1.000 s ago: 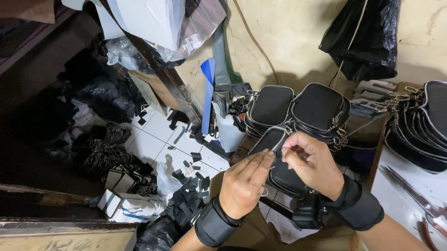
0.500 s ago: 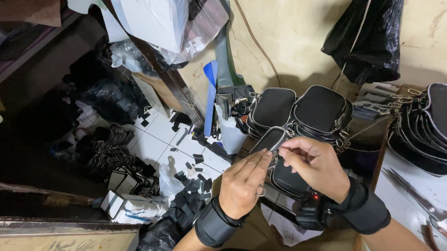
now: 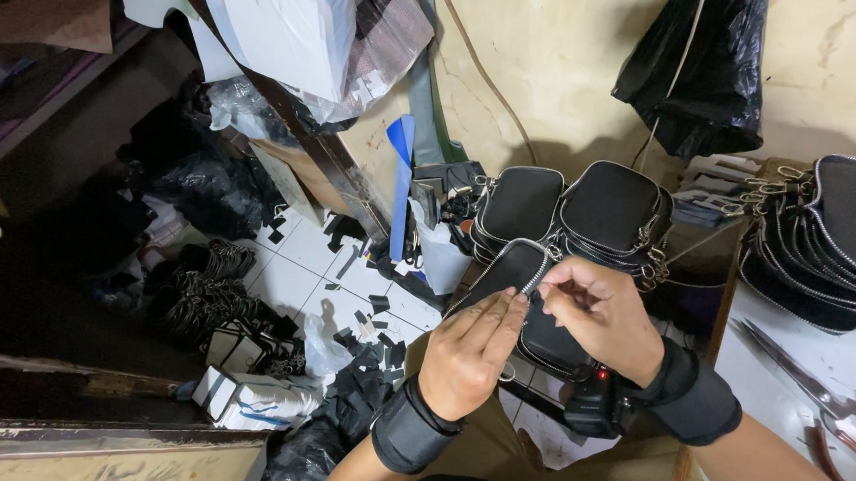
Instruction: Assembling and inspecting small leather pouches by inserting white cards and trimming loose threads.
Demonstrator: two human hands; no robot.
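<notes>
Both hands work on a small black pouch (image 3: 511, 264) with a silver zipper along its rim. My left hand (image 3: 470, 355) lies flat against the pouch's near side, fingers pressed on it. My right hand (image 3: 604, 318) pinches the zipper end near the pouch's upper corner. Each wrist wears a black band. Two more black pouches (image 3: 567, 205) with metal clips stand just behind the one I hold.
A stack of black pouches (image 3: 827, 246) lies at the right on a white surface, with scissors (image 3: 803, 379) and red-handled pliers (image 3: 847, 434). A black bag (image 3: 706, 60) hangs on the wall. Black scraps (image 3: 370, 352), small boxes (image 3: 248, 394) and bundles cover the tiled floor on the left.
My hands stay on the pouch; the right fingers have shifted slightly along the zipper. The view has barely moved.
</notes>
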